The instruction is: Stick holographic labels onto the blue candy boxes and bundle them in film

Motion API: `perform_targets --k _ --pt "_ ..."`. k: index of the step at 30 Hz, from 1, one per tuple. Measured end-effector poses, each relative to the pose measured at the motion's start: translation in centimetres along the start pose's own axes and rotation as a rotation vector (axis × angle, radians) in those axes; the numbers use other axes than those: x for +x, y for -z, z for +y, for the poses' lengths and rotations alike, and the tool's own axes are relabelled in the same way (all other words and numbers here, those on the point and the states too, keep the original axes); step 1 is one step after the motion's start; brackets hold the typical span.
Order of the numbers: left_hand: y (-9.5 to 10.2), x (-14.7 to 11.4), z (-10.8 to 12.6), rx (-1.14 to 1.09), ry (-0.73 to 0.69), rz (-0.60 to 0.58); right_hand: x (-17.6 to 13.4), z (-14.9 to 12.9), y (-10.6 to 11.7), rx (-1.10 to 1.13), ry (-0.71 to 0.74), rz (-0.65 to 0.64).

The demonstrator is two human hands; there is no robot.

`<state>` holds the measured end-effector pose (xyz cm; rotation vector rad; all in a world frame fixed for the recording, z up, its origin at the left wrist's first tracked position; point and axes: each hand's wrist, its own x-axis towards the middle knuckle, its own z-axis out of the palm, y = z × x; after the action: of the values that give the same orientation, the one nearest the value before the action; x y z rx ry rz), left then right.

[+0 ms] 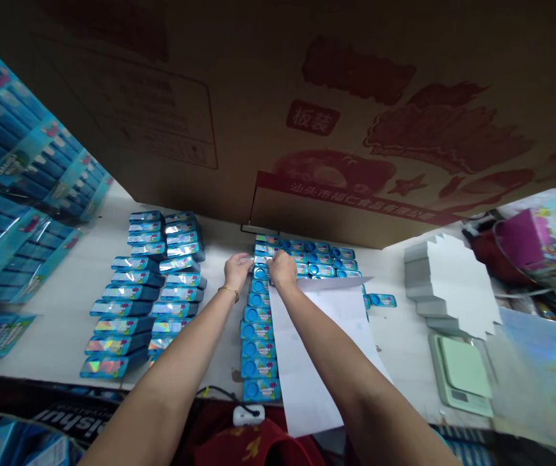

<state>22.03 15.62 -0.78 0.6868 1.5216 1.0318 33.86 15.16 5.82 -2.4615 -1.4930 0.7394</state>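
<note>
My left hand (pixel 237 269) is at the left edge of a column of small flat blue packs (pixel 258 331), its fingertips pinched together beside one pack. Across that pack, my right hand (pixel 282 268) is curled with its fingers pressed down on the column. Whatever sits between the fingertips of either hand is too small to make out. Under my right forearm lies a large white sheet (pixel 323 323), covering part of the packs. More blue packs (pixel 320 259) lie in rows to the right of my right hand.
Two columns of stacked blue packs (pixel 132 291) stand on the left of the white table (pixel 219 349). A large cardboard box (pixel 239 129) looms behind. Filled blue display boxes (pixel 20 149) rise at far left. Stacked white cards (pixel 452 278) and a pale green scale (pixel 462 369) are right.
</note>
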Motion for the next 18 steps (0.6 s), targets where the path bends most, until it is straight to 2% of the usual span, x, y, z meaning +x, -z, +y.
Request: perform_targets --k 2,5,8,10,12,14,16,18 --pt "0.4 0.0 0.0 0.056 -0.042 0.007 -0.7 0.1 0.2 -0.135 0.13 0.009" --pt "1.1 -1.0 0.5 0.116 -0.114 0.014 -1.6 0.5 0.3 -0.347 0.345 -0.072" --pt "1.1 -3.4 1.3 0.19 -0.263 -0.006 -2.0 1.1 0.6 -0.453 0.424 -0.155" --pt "0.6 -5.5 1.7 0.258 -0.338 -0.078 -2.1 1.6 1.5 -0.433 0.431 -0.187" --pt "-0.1 -7.5 2.0 0.323 -0.331 -0.196 -2.5 2.5 3.2 -0.354 0.426 -0.135" --pt "-1.0 -9.2 2.0 0.383 -0.291 -0.312 -3.3 4.0 5.3 -0.296 0.43 0.002" --pt "-1.9 -10.4 1.7 0.43 -0.27 -0.381 -4.5 6.0 7.1 -0.309 0.431 0.134" --pt "-2.9 -11.4 0.9 0.445 -0.241 -0.429 -5.8 8.6 7.9 -0.332 0.418 0.208"
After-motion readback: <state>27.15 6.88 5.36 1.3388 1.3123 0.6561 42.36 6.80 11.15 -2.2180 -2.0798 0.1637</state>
